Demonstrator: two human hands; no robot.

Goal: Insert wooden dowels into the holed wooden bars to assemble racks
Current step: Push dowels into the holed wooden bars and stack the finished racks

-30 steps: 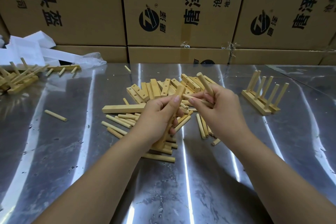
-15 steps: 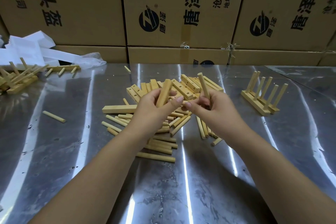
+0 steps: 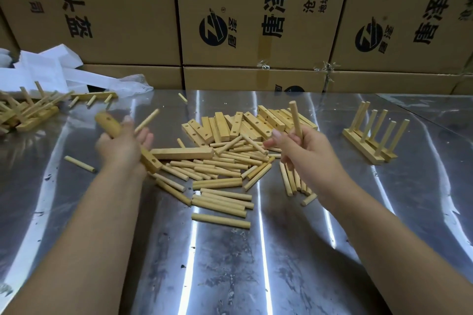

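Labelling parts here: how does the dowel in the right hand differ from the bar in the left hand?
The dowel in the right hand is thin, round and plain; the bar in the left hand is thicker and has holes. The dowel stands nearly upright; the bar is slanted and blurred. Both are pale wood, held off the table.
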